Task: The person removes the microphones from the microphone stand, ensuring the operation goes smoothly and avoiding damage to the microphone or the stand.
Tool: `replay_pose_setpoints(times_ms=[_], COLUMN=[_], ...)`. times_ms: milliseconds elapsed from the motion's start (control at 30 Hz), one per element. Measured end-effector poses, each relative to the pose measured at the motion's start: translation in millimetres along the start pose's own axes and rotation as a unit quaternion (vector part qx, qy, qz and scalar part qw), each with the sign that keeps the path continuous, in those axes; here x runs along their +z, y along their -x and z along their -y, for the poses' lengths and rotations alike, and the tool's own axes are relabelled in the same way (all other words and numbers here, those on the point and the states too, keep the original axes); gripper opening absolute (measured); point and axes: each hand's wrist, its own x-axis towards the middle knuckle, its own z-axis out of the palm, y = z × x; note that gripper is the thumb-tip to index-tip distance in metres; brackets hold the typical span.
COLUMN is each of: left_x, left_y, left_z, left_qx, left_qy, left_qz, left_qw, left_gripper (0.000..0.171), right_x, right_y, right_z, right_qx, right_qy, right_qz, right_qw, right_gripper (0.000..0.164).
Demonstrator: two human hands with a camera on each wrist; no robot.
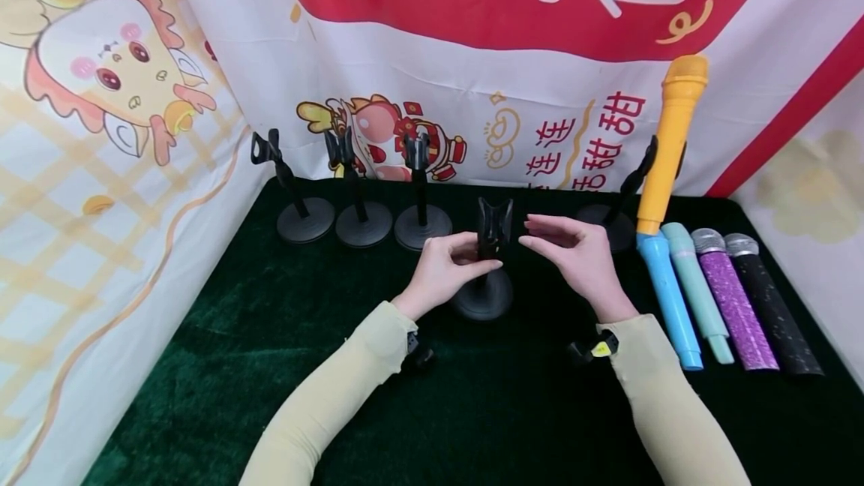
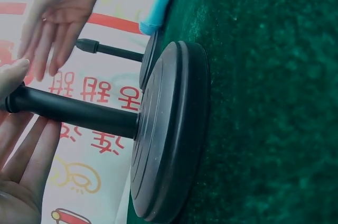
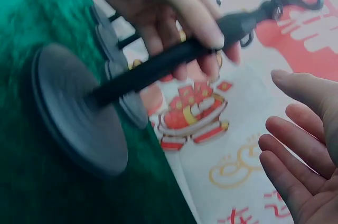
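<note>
A black desktop microphone stand (image 1: 495,227) with a round base (image 2: 169,139) is upright over the green cloth, its clip at the top. My left hand (image 1: 442,268) grips its pole below the clip, thumb on the near side and fingers behind, as the right wrist view also shows. Whether the base rests fully on the cloth, I cannot tell. My right hand (image 1: 577,257) is just right of the stand, apart from it, fingers extended and palm turned toward it. Nothing is in that right hand (image 3: 306,150).
Several black stands (image 1: 304,220) line the back left. At back right, an orange microphone (image 1: 671,141) sits in another stand's clip. Blue (image 1: 671,302), mint (image 1: 698,291), purple glitter (image 1: 736,306) and black (image 1: 772,310) microphones lie at right. A printed cloth wall (image 1: 405,51) borders the back.
</note>
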Motion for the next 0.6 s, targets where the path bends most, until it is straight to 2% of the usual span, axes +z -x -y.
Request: replay_pose_setpoints(times_ms=[233,433,600], left_x=[2.6,4.4,3.6], left_y=[-6.3,-11.6,-16.1], left_z=[-1.0,0.2,1.7], left_qx=[-0.008,-0.013,-0.009], left_qy=[-0.018,-0.016,-0.007], left_qz=[-0.005,-0.012,-0.012], left_qw=[0.9998,0.9997,0.9999], left_gripper=[0.027,0.027,0.026], right_x=[-26,-48,-64], right_y=[5,8,9], right_z=[-18,-35,-45], right_qx=[0.047,0.093,0.111], right_qy=[0.027,0.044,0.051], right_qz=[-0.02,-0.035,-0.061], right_qw=[0.998,0.994,0.991], right_gripper=[0.047,0.052,0.053])
